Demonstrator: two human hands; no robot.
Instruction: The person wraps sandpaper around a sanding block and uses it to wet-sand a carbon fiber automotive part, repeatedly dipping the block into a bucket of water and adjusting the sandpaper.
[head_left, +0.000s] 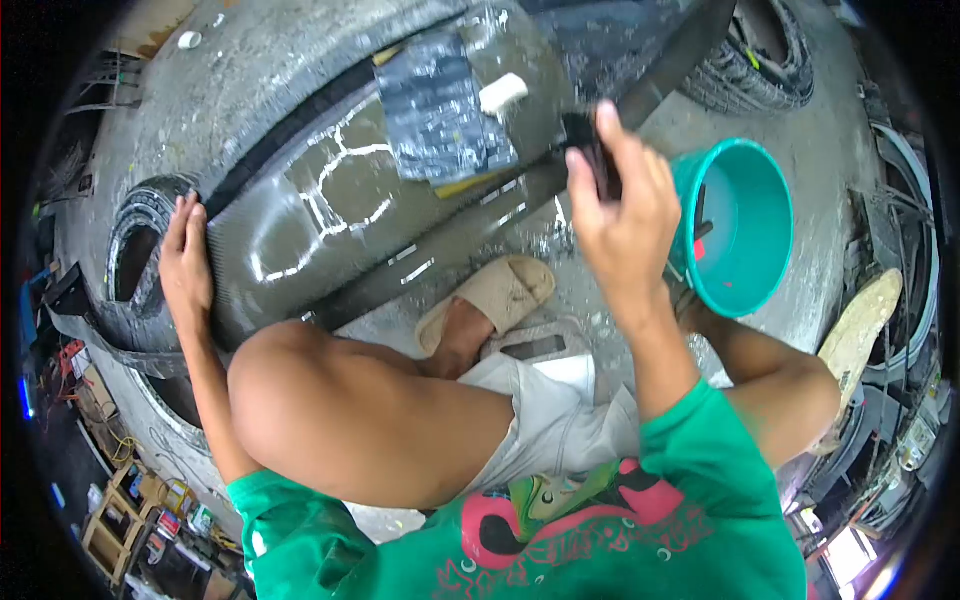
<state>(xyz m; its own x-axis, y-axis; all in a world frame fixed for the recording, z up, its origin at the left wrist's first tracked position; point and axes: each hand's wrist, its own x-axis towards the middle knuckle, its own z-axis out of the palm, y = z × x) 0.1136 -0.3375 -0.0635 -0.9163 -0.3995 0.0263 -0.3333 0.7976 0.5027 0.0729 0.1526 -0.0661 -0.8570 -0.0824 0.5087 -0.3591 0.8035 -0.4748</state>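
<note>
A long, wet, glossy dark panel with a fine woven pattern, like carbon fibre (pixel 290 220), lies in front of me. My left hand (pixel 186 265) rests on its left end, fingers stretched out and lying against the edge. My right hand (pixel 630 205) grips a small black block (pixel 590 150) between thumb and fingers, over the panel's right part. A wet, crinkled grey sheet (pixel 430 105) lies on the panel, with yellowish edges showing under it. Beside that sheet sits a small white piece (pixel 503 93).
A teal bucket (pixel 783 235) stands right of my right hand, with water and dark and red pieces inside. Tyres lie at the upper right (pixel 775 70) and left (pixel 130 240). My sandalled foot (pixel 500 300) is near the panel's front edge. Cluttered shelves (pixel 130 510) are lower left.
</note>
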